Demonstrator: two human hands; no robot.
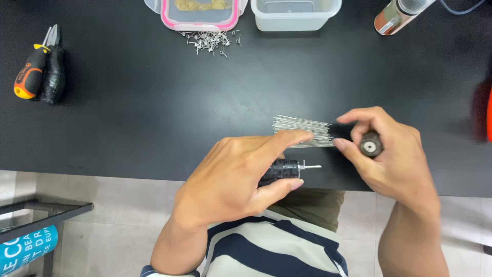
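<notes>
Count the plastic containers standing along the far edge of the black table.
2: a pink-rimmed container at top centre and a clear container to its right. Both are cut off by the frame; others may lie beyond it.

dark cylindrical tool (279, 170) with protruding metal pin, small dark knurled cap (370, 144), fanned bundle of thin wires (302, 131) on black table

Your tabletop (154, 102) looks matt black and smooth. The thin wires (302, 131) gleam as bare metal, the plier grips (38, 72) look rubbery, and the tub (294, 15) is translucent plastic.
</notes>
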